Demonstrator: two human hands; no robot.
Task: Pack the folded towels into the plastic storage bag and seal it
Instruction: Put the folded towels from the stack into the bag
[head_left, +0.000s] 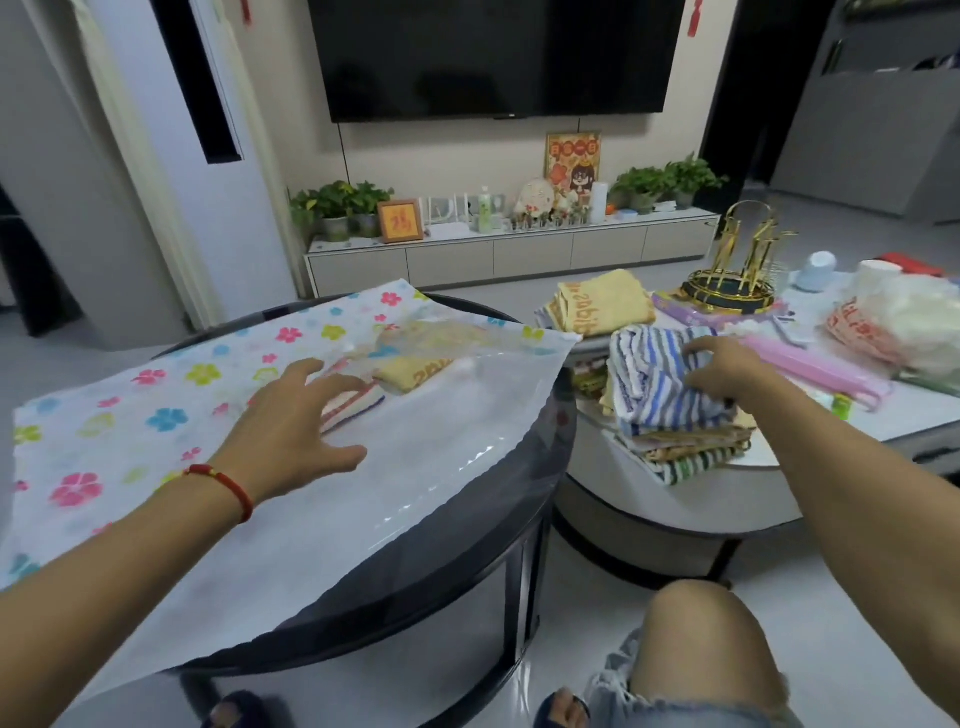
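A large plastic storage bag (156, 415) with a flower print lies flat on the round dark table (467, 551). Inside it I see a yellow towel (410, 371) and a red-striped towel (358, 402). My left hand (296, 426) hovers over the bag with its fingers spread, holding nothing. On the white table to the right stands a stack of folded towels (675, 441). My right hand (727, 369) grips the blue-striped towel (654, 379) on top of that stack. Behind the stack lies a folded yellow towel (602, 301).
The white table (691, 499) also carries a gold rack (743, 270), pink plastic packets (815, 364), a printed bag (872, 332) and white rolls. A low TV cabinet (509, 249) with plants stands at the back wall. My knee (696, 644) is below the tables.
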